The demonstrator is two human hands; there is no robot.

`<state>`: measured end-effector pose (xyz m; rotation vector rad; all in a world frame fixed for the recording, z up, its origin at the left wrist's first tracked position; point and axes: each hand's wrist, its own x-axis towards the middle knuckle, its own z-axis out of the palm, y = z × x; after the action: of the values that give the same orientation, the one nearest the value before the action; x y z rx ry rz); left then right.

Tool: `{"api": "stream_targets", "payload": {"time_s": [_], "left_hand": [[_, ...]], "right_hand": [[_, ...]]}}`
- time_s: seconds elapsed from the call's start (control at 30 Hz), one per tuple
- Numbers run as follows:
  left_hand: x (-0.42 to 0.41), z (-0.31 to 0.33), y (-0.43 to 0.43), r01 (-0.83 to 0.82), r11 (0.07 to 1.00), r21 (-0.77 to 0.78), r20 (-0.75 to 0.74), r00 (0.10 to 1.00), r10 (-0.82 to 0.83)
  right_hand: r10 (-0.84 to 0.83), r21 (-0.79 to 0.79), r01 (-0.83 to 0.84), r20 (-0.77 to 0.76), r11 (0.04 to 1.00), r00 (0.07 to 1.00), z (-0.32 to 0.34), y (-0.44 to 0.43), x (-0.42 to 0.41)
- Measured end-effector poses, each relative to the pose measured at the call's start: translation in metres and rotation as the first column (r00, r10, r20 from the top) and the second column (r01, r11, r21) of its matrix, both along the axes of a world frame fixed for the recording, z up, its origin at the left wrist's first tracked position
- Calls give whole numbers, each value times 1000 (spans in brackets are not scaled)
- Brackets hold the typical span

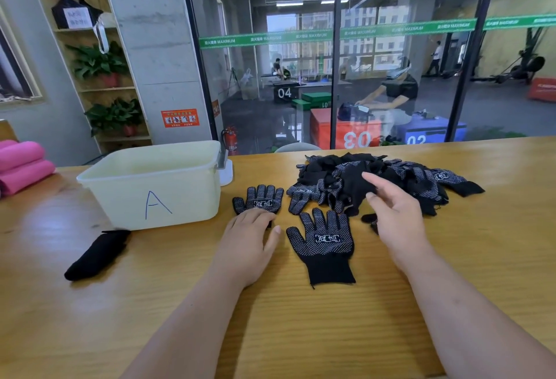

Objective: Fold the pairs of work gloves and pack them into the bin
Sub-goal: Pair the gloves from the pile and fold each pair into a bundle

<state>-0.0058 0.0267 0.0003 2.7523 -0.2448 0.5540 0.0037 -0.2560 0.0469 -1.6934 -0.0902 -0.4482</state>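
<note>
Two black dotted work gloves lie flat, palm side up, on the wooden table. The left glove point(261, 200) has its cuff under my left hand point(246, 240), which rests flat on it with fingers together. The right glove point(326, 246) lies free between my hands. My right hand point(394, 213) hovers open, fingers spread, at the near edge of a pile of black gloves point(388, 180). A cream plastic bin point(156, 183) marked "A" stands to the left. Its inside is hidden from here.
A folded black glove bundle point(96, 255) lies in front of the bin on the left. Pink rolled cloths point(21, 165) sit at the far left edge. A glass wall runs behind the table point(301, 333).
</note>
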Motion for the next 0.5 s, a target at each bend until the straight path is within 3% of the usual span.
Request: {"api": "stream_targets", "payload": {"time_s": [0.1,0.2,0.3,0.37,0.4,0.43,0.5], "left_hand": [[-2,2,-1,23,1000,-11,26,999,-22],[-4,4,-3,32,998,-48,53,998,-30],[-6,7,-2,34,993,-114,114,993,-21],[-6,7,1,39,986,-160,177,984,-11],[-6,6,2,53,981,-185,205,979,-14],[-7,7,3,71,976,-204,225,974,-23],[-9,8,4,111,972,-208,243,968,-59]], "right_hand": [[103,78,-104,22,991,994,4,4,-2],[294,-114,-286,65,951,954,3,17,-10],[546,-456,-533,-115,713,830,-10,40,-17],[586,-626,-564,-203,538,785,-23,51,-19],[598,-670,-551,-195,498,777,-27,54,-20],[609,-679,-537,-165,500,776,-28,55,-21],[602,-633,-501,-67,591,796,-28,53,-19]]}}
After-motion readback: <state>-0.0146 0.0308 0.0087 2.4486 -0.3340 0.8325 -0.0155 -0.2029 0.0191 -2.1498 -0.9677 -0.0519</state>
